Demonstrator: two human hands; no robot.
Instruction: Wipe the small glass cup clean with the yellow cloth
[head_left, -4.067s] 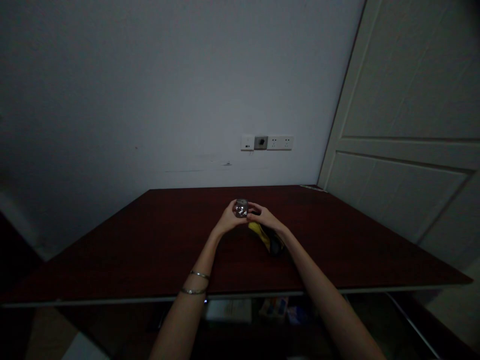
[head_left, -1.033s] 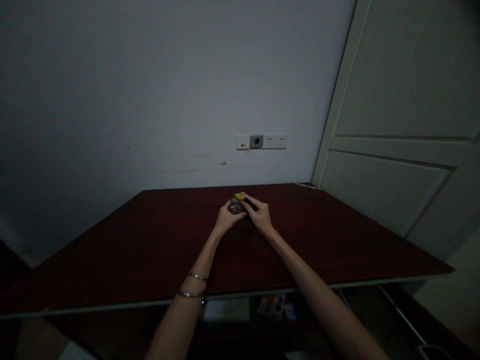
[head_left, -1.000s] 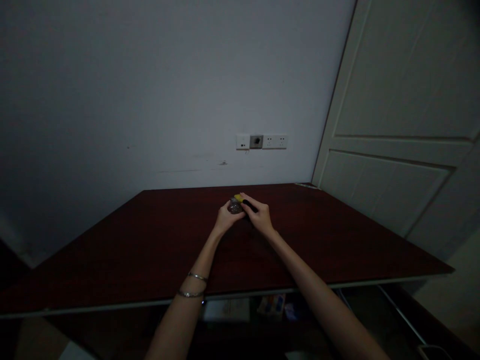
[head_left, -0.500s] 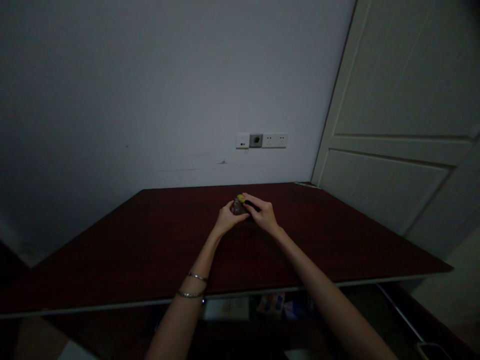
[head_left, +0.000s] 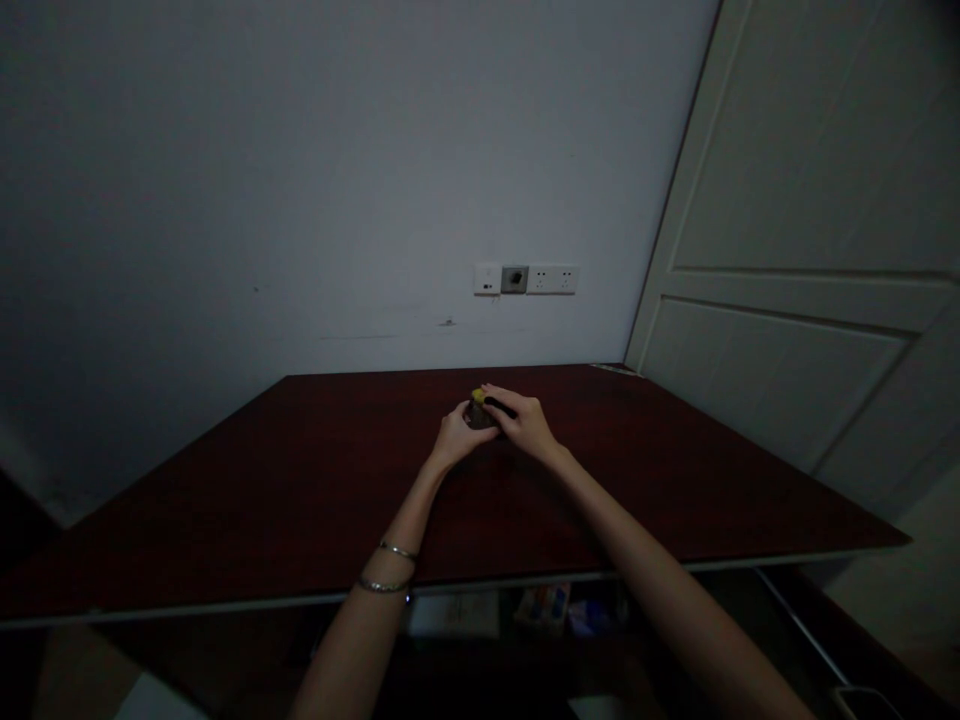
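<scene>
My left hand [head_left: 456,436] is wrapped round a small dark brown, partly shiny object [head_left: 481,416] just above or on the tabletop; its kind is too dark to tell. My right hand [head_left: 529,424] closes on a small tool with a black handle [head_left: 500,407] and a yellow end [head_left: 478,396]. That yellow end lies against or right at the top of the brown object. Both hands meet near the far middle of the dark red table [head_left: 337,480], and the fingers partly hide what they hold.
Behind the table rises a pale wall with a row of sockets [head_left: 525,280]. A white panelled door [head_left: 787,330] stands along the right side. Under the table's front edge [head_left: 525,581], a shelf holds a pale flat item [head_left: 454,615] and colourful packets [head_left: 546,605].
The yellow end has shifted very slightly at the top of the brown object, and my right hand has moved a touch left. Both grips stay the same.
</scene>
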